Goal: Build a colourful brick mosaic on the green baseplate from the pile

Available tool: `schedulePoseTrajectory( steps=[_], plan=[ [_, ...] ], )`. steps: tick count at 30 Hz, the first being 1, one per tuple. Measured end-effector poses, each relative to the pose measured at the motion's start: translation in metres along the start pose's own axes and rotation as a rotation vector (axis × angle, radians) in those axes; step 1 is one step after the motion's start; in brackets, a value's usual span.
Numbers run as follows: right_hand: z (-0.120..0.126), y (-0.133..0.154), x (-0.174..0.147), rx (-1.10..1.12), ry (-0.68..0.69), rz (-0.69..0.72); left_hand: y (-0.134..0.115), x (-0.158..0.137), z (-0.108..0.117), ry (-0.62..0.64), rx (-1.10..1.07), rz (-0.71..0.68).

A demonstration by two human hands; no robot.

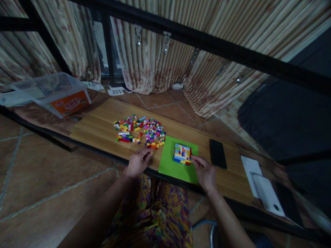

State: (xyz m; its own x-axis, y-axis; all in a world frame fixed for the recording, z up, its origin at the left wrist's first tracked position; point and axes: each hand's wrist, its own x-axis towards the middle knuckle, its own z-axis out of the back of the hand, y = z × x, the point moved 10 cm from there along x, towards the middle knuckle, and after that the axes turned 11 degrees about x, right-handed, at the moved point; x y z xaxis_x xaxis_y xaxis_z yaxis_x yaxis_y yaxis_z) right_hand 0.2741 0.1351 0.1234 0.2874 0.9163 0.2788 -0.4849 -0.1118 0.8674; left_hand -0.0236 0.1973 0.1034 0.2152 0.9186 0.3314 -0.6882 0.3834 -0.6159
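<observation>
A square build of stacked toy bricks (182,154) in white, blue, yellow and red sits on a green studded baseplate (167,165). My right hand (206,173) is closed in a pinch at the right edge of this build, fingertips touching or very close to it. Whatever the pinch holds is hidden. My left hand (138,162) is closed too, thumb against fingers, with a tiny yellow brick (152,152) showing at the fingertips. It hovers near the table's front edge, just below a spread of loose coloured bricks (153,131).
The wooden tabletop (98,120) is long and narrow. A black phone (217,153) lies right of the baseplate. Farther right are white paper (250,172) and a white device (267,194). On the left stands a clear plastic bin (46,89) with an orange label. Dark metal bars cross above.
</observation>
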Motion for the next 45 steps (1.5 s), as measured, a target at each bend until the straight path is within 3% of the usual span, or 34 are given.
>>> schedulePoseTrajectory(
  steps=[10, 17, 27, 32, 38, 45],
  plan=[
    [-0.002, 0.004, 0.002, 0.009, 0.084, 0.076, -0.001, 0.0, 0.001, -0.005, 0.019, 0.004],
    [-0.002, -0.006, 0.005, 0.118, 0.102, -0.05, -0.004, 0.0, 0.004, -0.019, 0.018, 0.004],
    [0.001, -0.038, -0.003, 0.332, -0.107, -0.269, -0.002, 0.0, 0.004, -0.014, 0.011, 0.015],
    [-0.003, -0.039, 0.002, 0.38, -0.1, -0.36, -0.003, 0.0, 0.004, -0.017, 0.017, 0.011],
    [-0.005, -0.041, 0.002, 0.415, -0.087, -0.431, -0.003, 0.0, 0.003, -0.014, 0.027, 0.004],
    [-0.008, -0.044, 0.001, 0.44, -0.107, -0.41, 0.0, -0.001, 0.003, -0.024, 0.013, 0.019]
  ],
)
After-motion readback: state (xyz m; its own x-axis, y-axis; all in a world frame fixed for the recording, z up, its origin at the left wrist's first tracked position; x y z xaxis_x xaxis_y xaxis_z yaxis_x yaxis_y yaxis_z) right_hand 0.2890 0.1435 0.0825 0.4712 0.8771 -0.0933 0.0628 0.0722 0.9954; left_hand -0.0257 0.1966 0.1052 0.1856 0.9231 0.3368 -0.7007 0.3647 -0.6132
